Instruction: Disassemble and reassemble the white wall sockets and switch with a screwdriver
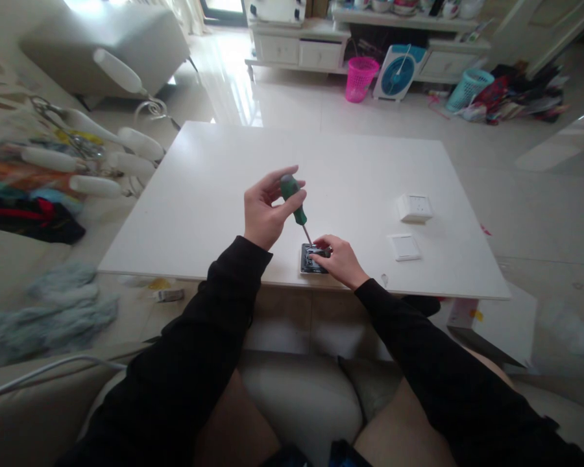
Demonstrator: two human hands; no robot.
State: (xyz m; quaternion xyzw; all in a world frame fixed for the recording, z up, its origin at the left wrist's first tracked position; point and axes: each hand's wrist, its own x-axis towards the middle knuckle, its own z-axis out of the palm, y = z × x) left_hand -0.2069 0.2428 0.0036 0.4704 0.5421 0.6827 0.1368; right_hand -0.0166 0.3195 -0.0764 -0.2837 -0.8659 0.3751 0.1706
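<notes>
A screwdriver (293,200) with a green handle is gripped by my left hand (268,206), tilted so its metal shaft points down and to the right. Its tip meets the far edge of a black-faced square switch or socket module (309,261) near the table's front edge. My right hand (340,259) rests on that module's right side, fingers bent over it. Whether those fingers also pinch a small part is hidden. To the right lie a white socket box (415,207) and a flat white square switch plate (405,248).
The white table (214,201) ends just in front of my knees. A small clear item (384,279) lies by its front edge. A lamp with white shades (121,71) stands at the left. Beyond are a pink basket (360,79) and a blue fan (399,72).
</notes>
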